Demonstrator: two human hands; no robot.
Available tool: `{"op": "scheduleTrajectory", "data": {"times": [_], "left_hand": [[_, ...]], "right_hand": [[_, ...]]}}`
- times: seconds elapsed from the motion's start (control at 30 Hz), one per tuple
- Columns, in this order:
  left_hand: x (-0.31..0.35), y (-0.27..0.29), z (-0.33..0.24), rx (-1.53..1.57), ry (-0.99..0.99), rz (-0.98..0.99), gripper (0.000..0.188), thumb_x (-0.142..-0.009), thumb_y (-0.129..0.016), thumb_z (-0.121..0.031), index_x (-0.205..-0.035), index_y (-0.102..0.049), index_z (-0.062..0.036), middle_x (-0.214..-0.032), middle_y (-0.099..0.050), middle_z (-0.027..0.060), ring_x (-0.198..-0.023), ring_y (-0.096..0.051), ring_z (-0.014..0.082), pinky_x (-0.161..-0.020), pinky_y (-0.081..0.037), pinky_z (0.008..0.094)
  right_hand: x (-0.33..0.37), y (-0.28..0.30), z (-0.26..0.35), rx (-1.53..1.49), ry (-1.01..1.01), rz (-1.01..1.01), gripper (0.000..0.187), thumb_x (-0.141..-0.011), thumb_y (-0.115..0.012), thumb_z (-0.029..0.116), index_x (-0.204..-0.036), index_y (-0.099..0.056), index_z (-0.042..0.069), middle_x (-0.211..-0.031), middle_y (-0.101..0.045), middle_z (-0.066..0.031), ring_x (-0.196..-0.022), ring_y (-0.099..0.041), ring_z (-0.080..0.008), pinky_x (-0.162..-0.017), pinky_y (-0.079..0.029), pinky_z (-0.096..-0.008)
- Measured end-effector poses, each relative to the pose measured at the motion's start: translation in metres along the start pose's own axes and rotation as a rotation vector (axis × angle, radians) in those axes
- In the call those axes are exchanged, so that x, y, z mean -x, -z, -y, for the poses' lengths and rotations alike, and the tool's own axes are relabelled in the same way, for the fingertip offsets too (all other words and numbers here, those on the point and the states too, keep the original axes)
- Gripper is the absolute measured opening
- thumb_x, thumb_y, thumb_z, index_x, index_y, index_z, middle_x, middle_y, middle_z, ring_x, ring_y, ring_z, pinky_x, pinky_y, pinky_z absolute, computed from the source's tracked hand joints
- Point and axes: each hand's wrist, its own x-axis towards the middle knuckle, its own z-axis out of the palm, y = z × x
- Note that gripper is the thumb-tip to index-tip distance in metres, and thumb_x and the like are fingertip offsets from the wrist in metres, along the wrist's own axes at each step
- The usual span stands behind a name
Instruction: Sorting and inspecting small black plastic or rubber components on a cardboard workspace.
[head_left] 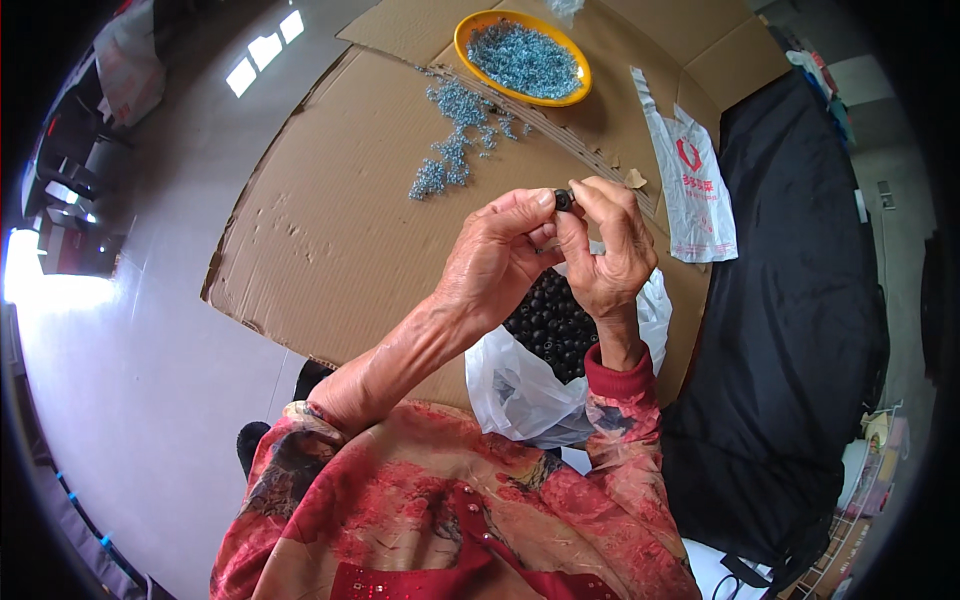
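Note:
Between the fingertips of both hands is a small round black part (pixel 564 200) with a hole or ring at its face. My left hand (pixel 500 245) pinches it from the left with thumb and finger. From the right, my right hand (pixel 608 235) grips it too, fingers closed. Below the hands an open white plastic bag (pixel 510 385) holds many similar black round parts (pixel 550 325). Farther off, small blue-grey pieces (pixel 455 130) lie in a loose pile on the cardboard. More of them fill a yellow oval dish (pixel 464 50) beyond.
Flattened cardboard (pixel 330 210) covers the work surface, with a ridged strip running across it. A white plastic bag with red print (pixel 695 190) lies at the right. Black cloth (pixel 790 300) drapes along the right side. Grey floor (pixel 200 420) shows at the left.

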Motion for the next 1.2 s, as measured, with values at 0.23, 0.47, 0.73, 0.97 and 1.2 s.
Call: {"op": "scheduleTrajectory", "data": {"times": [0.23,0.47,0.73,0.97,1.2], "left_hand": [[0.002,-0.012,-0.001,-0.033,-0.065,-0.018,0.015,-0.088,-0.054,-0.018,-0.090,-0.054,-0.0021,-0.081,-0.055,0.0028,-0.072,-0.049,0.0095,-0.079,-0.045,0.0326],[0.006,-0.007,-0.004,-0.019,-0.053,0.010,0.014,-0.088,-0.055,-0.017,-0.090,-0.054,-0.0031,-0.079,-0.053,0.0016,-0.071,-0.047,0.0084,-0.078,-0.044,0.0313],[0.015,-0.019,0.000,0.046,-0.051,-0.014,0.014,-0.085,-0.057,-0.012,-0.093,-0.056,-0.0003,-0.079,-0.052,0.0003,-0.073,-0.046,0.0092,-0.076,-0.042,0.0302],[0.023,-0.023,0.004,0.066,-0.070,-0.078,0.015,-0.085,-0.056,-0.011,-0.094,-0.057,0.0014,-0.080,-0.052,0.0004,-0.073,-0.045,0.0084,-0.076,-0.042,0.0270],[0.009,0.005,-0.018,-0.400,-0.111,-0.163,0.023,-0.086,-0.059,-0.018,-0.098,-0.060,0.0013,-0.086,-0.062,0.0056,-0.077,-0.058,0.0120,-0.078,-0.047,0.0271]], "right_hand": [[-0.006,0.005,0.001,-0.005,-0.040,0.013,0.034,-0.066,-0.069,-0.003,-0.098,-0.056,-0.001,-0.087,-0.057,-0.0118,-0.075,-0.055,-0.0252,-0.067,-0.044,-0.0355],[-0.016,0.012,0.007,0.159,0.120,0.093,0.031,-0.068,-0.068,0.001,-0.096,-0.057,-0.005,-0.085,-0.056,-0.0124,-0.077,-0.055,-0.0258,-0.069,-0.044,-0.0363],[-0.030,0.028,0.017,0.226,0.275,0.159,0.028,-0.067,-0.069,0.002,-0.091,-0.057,-0.008,-0.082,-0.053,-0.0134,-0.073,-0.054,-0.0263,-0.064,-0.045,-0.0387],[-0.031,0.034,0.021,0.234,0.310,0.213,0.022,-0.072,-0.064,0.001,-0.091,-0.059,-0.007,-0.083,-0.057,-0.0144,-0.075,-0.058,-0.0287,-0.066,-0.047,-0.0400],[0.000,0.022,-0.007,0.162,0.128,0.285,0.023,-0.065,-0.068,0.004,-0.085,-0.057,-0.002,-0.079,-0.055,-0.0108,-0.072,-0.055,-0.0265,-0.067,-0.044,-0.0380]]}}
